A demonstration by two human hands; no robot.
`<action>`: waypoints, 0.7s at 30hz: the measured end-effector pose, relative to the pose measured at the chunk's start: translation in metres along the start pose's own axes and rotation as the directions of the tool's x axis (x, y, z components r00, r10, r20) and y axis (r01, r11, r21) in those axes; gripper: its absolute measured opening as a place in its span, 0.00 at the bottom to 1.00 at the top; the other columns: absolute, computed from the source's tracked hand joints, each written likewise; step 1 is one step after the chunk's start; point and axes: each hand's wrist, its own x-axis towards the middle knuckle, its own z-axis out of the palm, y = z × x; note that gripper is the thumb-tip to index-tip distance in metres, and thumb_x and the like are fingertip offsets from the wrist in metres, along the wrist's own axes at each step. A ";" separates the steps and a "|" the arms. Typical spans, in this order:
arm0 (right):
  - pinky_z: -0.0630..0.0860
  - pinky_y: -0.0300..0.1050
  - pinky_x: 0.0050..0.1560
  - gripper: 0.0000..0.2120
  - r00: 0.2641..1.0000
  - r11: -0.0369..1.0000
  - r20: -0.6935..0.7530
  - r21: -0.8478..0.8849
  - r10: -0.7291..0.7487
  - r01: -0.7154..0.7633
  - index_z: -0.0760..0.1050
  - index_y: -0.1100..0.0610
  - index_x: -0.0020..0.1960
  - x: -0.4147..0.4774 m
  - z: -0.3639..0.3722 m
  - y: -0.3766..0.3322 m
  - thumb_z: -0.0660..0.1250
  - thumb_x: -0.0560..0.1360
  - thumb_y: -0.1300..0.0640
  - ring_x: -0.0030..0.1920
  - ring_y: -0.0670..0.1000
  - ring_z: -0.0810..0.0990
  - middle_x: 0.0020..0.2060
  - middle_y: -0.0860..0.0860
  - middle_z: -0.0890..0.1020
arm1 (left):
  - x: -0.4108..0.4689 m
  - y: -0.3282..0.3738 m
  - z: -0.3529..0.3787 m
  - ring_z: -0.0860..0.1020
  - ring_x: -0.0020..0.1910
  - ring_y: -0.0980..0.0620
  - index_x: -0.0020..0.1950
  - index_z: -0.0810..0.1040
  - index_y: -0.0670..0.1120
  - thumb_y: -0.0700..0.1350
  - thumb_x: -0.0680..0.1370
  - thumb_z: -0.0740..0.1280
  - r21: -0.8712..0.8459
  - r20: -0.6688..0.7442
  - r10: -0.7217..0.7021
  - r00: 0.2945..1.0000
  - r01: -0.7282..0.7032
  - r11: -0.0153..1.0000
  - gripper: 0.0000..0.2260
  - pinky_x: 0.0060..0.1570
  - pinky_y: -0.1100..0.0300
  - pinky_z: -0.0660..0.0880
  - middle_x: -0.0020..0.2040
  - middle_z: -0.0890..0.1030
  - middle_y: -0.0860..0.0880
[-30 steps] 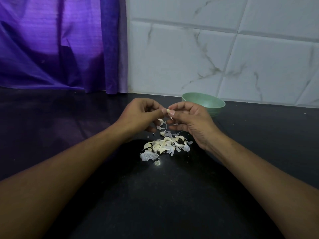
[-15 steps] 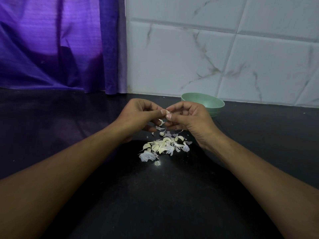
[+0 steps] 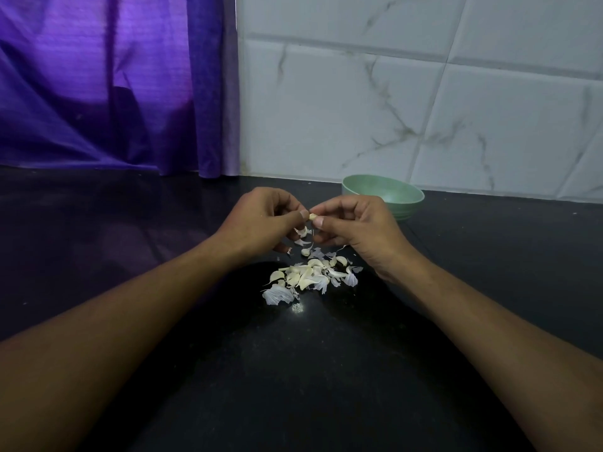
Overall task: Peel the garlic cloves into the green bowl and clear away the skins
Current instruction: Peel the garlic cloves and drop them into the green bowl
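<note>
Both bare forearms reach in from the lower corners and meet at the centre of the frame. The left hand [image 3: 261, 220] and right hand [image 3: 355, 223] curl their fingers, and each grip pinches one small pale garlic clove [image 3: 312, 217] between thumb and forefinger, above the glossy black bench [image 3: 293, 370]. Just below lies a loose heap [image 3: 306, 277] of papery white skins and smooth cream cloves. The round, matt green bowl [image 3: 385, 192] sits behind the right hand, right of centre.

Pale green round bowl [image 3: 383, 194] on a glossy black speckled tabletop [image 3: 293, 370]; white and cream garlic skins [image 3: 306, 277]; purple curtain [image 3: 107, 83]; white grey-veined marble wall tiles [image 3: 424, 102].
</note>
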 end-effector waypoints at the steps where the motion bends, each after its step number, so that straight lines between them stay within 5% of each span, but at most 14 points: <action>1: 0.86 0.48 0.43 0.07 1.000 1.000 0.000 -0.004 0.003 -0.003 0.84 0.64 0.54 0.000 0.000 0.000 0.74 0.76 0.67 0.40 0.57 0.87 0.43 0.61 0.87 | 0.000 0.000 0.000 0.86 0.41 0.48 0.49 0.83 0.42 0.43 0.82 0.70 0.026 -0.002 0.012 1.000 -0.012 1.000 0.05 0.38 0.48 0.85 0.42 0.85 0.43; 8: 0.86 0.54 0.46 0.07 0.999 0.999 0.012 -0.037 0.037 -0.036 0.84 0.63 0.54 0.002 0.000 0.002 0.74 0.77 0.65 0.40 0.56 0.87 0.42 0.60 0.87 | 0.000 -0.003 0.000 0.84 0.39 0.49 0.47 0.81 0.48 0.48 0.83 0.67 0.321 0.010 0.170 0.985 -0.164 0.933 0.07 0.39 0.43 0.83 0.38 0.84 0.50; 21: 0.85 0.49 0.44 0.07 0.998 0.999 0.059 -0.017 0.033 -0.033 0.83 0.63 0.55 -0.001 0.003 -0.003 0.74 0.77 0.64 0.40 0.55 0.87 0.42 0.60 0.87 | -0.004 0.009 0.005 0.85 0.38 0.43 0.44 0.79 0.45 0.45 0.81 0.66 0.215 -0.006 0.100 0.995 -0.097 0.972 0.08 0.33 0.49 0.84 0.36 0.83 0.49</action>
